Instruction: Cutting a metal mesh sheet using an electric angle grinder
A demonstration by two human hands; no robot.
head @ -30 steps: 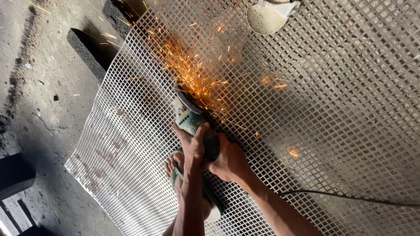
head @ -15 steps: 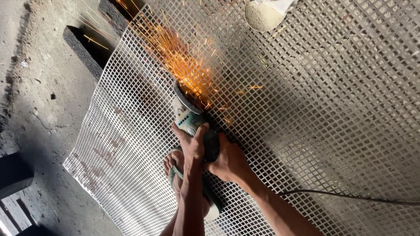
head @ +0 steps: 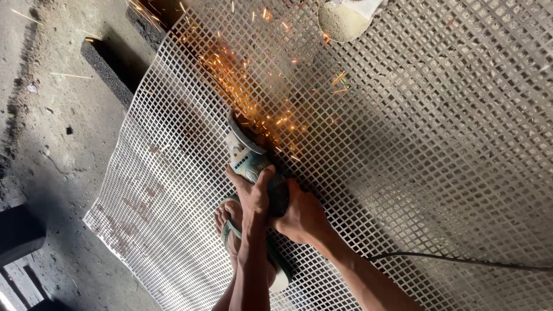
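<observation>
Both hands are clamped on an angle grinder [head: 253,161] pressed down onto a big sheet of white square-mesh grating [head: 415,144] that lies on the dusty concrete floor [head: 46,132]. The left hand [head: 253,196] has its grip clenched over the top of the grinder's pale green body, thumb spread to one side; the right hand [head: 302,216] is wrapped tight round the dark rear handle just beside it. The disc bites the mesh near the sheet's middle, and orange sparks [head: 242,75] fan away toward the far edge. A foot in a green sandal [head: 233,227] stands on the grating directly under the left forearm. A black power cord [head: 461,260] trails off across the mesh to the right. A round, pale, dusty disc-shaped object [head: 343,20] sits on the grating's far edge, and a dark block [head: 109,69] lies on the floor beside the sheet.
</observation>
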